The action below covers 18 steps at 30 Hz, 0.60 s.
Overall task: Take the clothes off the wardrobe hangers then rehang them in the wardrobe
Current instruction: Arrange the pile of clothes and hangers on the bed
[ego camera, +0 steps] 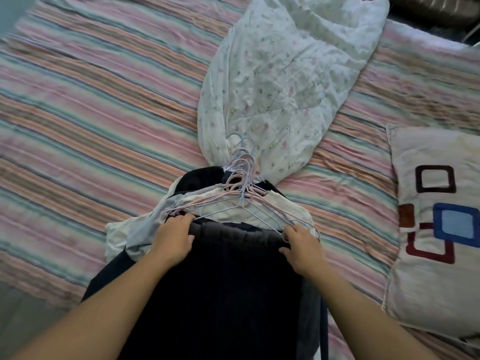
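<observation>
A stack of clothes on several thin pink and blue wire hangers [244,188] lies on the striped bed. On top is a dark garment [228,281], with white garments [262,211] underneath and sticking out to the left. My left hand [172,239] grips the dark garment's upper left edge at the hanger ends. On the other side, my right hand [302,246] grips its upper right edge where the hanger shoulders end. The hanger hooks bunch together and point away from me.
The bed [91,113] has a pink, green and orange striped cover. A crumpled white floral quilt [280,81] lies just beyond the hooks. A cream pillow [436,229] with coloured squares lies at the right. A dark object [436,9] sits past the bed's far right corner.
</observation>
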Tool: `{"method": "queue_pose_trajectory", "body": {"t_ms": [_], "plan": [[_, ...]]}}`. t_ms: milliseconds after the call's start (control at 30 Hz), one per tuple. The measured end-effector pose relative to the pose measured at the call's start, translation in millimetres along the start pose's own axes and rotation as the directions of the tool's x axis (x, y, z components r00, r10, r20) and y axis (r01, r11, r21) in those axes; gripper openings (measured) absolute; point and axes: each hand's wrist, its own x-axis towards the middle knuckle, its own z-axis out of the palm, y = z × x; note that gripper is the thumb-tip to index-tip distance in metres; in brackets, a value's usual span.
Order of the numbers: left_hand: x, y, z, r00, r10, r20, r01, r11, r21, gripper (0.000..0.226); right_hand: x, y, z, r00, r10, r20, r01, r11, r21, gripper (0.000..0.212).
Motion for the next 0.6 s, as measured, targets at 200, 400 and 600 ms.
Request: {"method": "queue_pose_trajectory", "body": {"t_ms": [200,400,600], "plan": [[-26,-4,-14,0.987,-0.06,-0.152,0.042,0.992,-0.12,0.002,-21,-10,-10,0.999,0.038,-0.039,-0.034,0.994,0.102,0.022],[-67,-9,-51,0.975,-0.006,-0.224,-0.018,0.994,-0.105,0.004,-60,-32,-41,0.996,0.04,-0.085,-0.029,0.991,0.131,0.02],[-128,-25,-93,0.951,-0.056,-0.305,0.017,0.992,-0.129,0.007,-109,-78,-85,0.979,-0.039,-0.199,0.089,0.965,0.248,0.029]]}}
